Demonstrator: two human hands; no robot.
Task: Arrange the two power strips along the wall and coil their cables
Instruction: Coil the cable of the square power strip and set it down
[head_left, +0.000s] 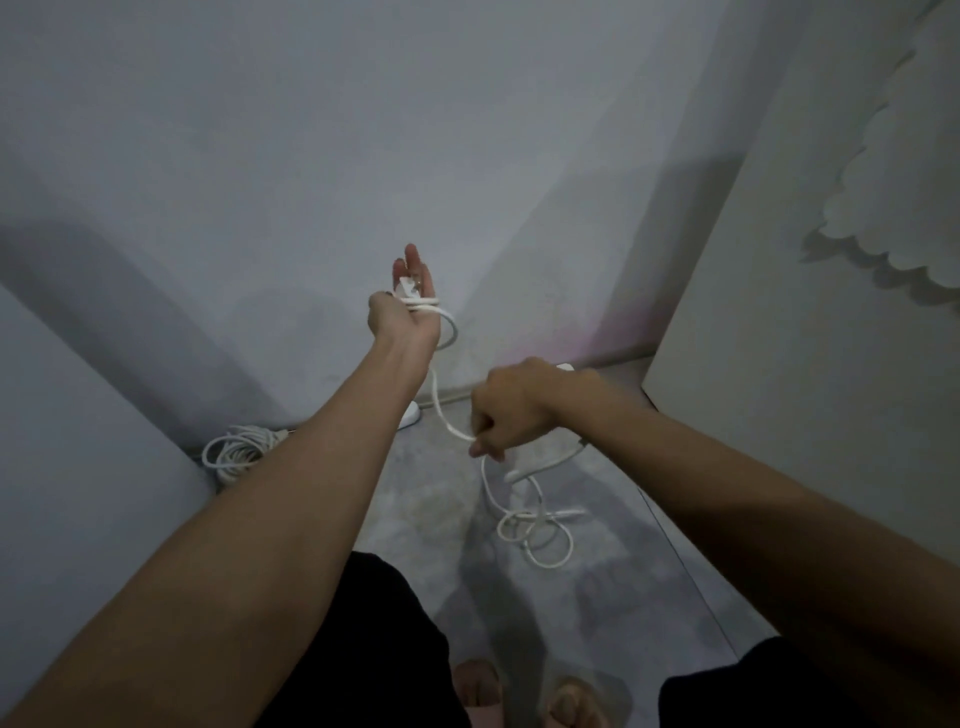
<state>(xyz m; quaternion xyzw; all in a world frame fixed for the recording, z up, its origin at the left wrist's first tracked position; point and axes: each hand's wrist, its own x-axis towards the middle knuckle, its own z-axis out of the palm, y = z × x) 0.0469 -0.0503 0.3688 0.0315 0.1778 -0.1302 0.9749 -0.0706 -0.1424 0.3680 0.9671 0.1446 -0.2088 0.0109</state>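
Two bare hands work a white cable (441, 400) above a grey floor (415, 499). At 12 o'clock from the middle of the view, the left hand (402, 312) is raised with its fingers stretched upward, a white plug (406, 285) lying against them and a couple of turns of the cable wound around the palm. From there the cable drops toward 5 o'clock to the right hand (511, 410), which is closed into a fist and pinches the cable between thumb and forefinger. Below that fist the cable falls on to the floor and lies in loose loops (535, 530) at about 5 o'clock from the fist. Another strand runs from those loops up toward 1 o'clock, passing behind the right forearm toward the base of the wall (311, 156).

One small white piece (565, 367), only partly seen, shows just above the right wrist at the foot of the wall; what it is cannot be told. A white rounded end (410, 414) sits at the wall's base beside the left forearm, mostly hidden by it. At 9 o'clock, in the corner, a second cable lies as a finished coil (234, 452) on the floor. Two feet in sandals (524, 696) show at 6 o'clock.
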